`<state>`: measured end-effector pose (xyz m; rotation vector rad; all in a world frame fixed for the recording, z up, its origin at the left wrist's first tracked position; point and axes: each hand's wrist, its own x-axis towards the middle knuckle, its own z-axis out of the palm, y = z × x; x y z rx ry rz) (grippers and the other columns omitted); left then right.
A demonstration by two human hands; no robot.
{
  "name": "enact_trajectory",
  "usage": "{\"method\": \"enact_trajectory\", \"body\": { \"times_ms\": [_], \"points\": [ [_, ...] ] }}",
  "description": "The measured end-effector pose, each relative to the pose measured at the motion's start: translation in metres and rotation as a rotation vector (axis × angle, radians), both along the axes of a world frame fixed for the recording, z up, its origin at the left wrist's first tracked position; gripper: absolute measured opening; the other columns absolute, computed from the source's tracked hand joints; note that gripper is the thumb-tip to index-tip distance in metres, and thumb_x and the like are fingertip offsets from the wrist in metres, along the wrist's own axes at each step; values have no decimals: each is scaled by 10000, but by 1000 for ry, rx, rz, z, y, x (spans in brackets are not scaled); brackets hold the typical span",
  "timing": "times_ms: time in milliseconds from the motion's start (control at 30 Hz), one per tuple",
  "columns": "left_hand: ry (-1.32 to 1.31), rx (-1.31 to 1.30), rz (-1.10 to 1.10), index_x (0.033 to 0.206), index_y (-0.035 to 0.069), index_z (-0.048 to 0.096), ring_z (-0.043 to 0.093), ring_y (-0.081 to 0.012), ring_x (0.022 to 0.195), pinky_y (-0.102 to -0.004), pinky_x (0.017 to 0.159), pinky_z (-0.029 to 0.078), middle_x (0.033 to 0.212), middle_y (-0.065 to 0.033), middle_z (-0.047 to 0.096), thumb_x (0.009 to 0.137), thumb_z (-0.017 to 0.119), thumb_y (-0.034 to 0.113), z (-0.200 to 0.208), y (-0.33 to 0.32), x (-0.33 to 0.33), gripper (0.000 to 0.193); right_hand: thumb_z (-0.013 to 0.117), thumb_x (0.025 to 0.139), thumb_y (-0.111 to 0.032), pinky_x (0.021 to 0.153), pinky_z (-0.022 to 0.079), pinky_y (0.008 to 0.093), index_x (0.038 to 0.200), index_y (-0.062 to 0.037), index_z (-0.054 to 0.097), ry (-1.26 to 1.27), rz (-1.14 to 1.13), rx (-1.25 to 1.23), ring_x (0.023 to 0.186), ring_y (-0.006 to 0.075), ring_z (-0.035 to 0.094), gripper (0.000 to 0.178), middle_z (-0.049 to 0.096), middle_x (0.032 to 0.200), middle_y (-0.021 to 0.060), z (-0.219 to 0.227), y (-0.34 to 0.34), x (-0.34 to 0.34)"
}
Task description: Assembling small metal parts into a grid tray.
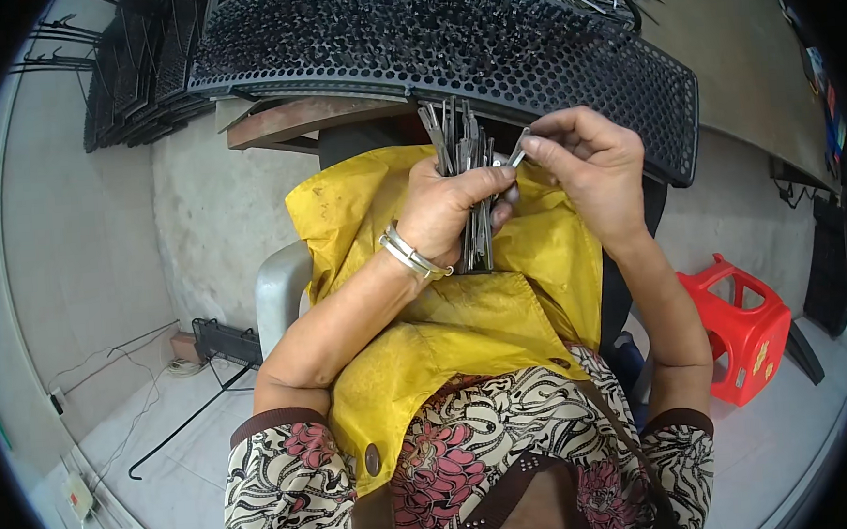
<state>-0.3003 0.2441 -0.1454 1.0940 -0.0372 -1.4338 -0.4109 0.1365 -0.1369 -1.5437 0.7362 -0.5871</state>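
My left hand (447,210) grips a bundle of thin grey metal pieces (463,151), held upright above a yellow cloth (465,315) on my lap. A silver bracelet sits on that wrist. My right hand (592,162) pinches a single metal piece (517,151) between thumb and fingers, right beside the top of the bundle. Both hands are just below the front edge of a black perforated tray (488,42) filled with many upright metal pieces.
A stack of similar black trays (135,74) leans at the upper left. A red plastic stool (743,327) stands on the floor to my right. A white chair arm (280,297), a black wire rack (223,341) and cables lie at my left.
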Motion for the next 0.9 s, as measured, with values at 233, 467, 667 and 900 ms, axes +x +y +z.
{"method": "enact_trajectory", "body": {
  "times_ms": [233,467,667,900],
  "points": [
    [66,17,81,804,-6,554,522,-150,446,-222,379,401,641,-92,576,750,606,37,-5,2,1,86,614,755,28,501,399,161,833,30,588,-26,-59,70,569,39,506,82,583,691,17,-7,8,-3],
    [62,14,68,798,0,543,482,-133,423,-228,365,364,619,-82,547,756,592,50,-9,4,3,83,641,747,2,538,402,147,855,24,600,-61,-367,-488,587,31,507,118,584,704,1,-8,-38,6],
    [43,28,60,781,4,536,475,-128,424,-229,367,360,616,-72,529,751,589,53,-7,4,3,78,658,724,9,575,430,169,875,23,602,-53,-392,-909,622,58,535,161,601,724,29,-15,-52,20],
    [62,16,64,783,3,533,463,-129,419,-225,364,344,611,-72,518,746,594,46,-8,2,1,84,636,700,56,566,455,235,819,37,578,-160,-216,-1191,630,176,573,133,590,733,111,-17,-65,31]
  ]
}}
